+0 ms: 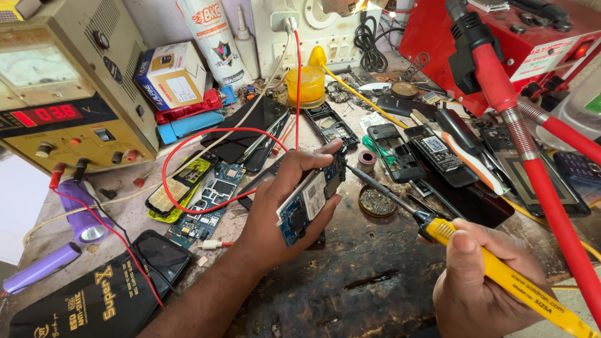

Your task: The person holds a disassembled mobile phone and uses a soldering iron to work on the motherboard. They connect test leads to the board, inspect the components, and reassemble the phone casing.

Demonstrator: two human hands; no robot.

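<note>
My left hand (278, 206) grips a blue phone circuit board (311, 197), tilted on edge above the dark worn bench. A white sticker covers part of the board. My right hand (485, 285) holds a yellow-handled soldering iron (438, 230). Its thin metal tip reaches up and left to the board's upper right edge, about touching it. Just beyond the iron's shaft sits a small round tin of dark flux or paste (377, 201).
A power supply with a red digital readout (69, 94) stands at the left, a red wire (206, 134) looping from it. Opened phones and boards (400, 150) litter the bench. A red hot-air station (501, 37) and its red-handled wand (538, 175) stand at the right.
</note>
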